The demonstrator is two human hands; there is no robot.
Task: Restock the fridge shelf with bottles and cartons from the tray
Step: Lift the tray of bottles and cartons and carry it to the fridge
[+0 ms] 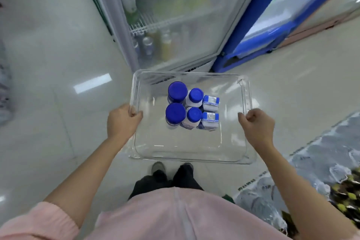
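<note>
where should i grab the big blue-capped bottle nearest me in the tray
Take the near large bottle by its blue cap and neck, coming straight down from above. It stands upright, pressed against the far large bottle and a smaller bottle, so its body is walled in there. Both hands hold the clear tray, so one must let go.

blue chest freezer (272, 31) | tiled floor (58, 64) | plastic-wrapped packs (311, 171)

Fridge (175, 15) contents: blurred behind fogged glass; bottles there unreadable.
Bottle (177, 91) labels: hidden beneath the blue caps.
Carton (210, 101) print: too small to read.
Left hand (122, 121) fingertips: curled under the tray (187, 154) rim, hidden.
Bags (311, 171) right of tray: blurred, cut off by the edge.
Blue cabinet (272, 25) right of fridge: cut off at top.
</note>
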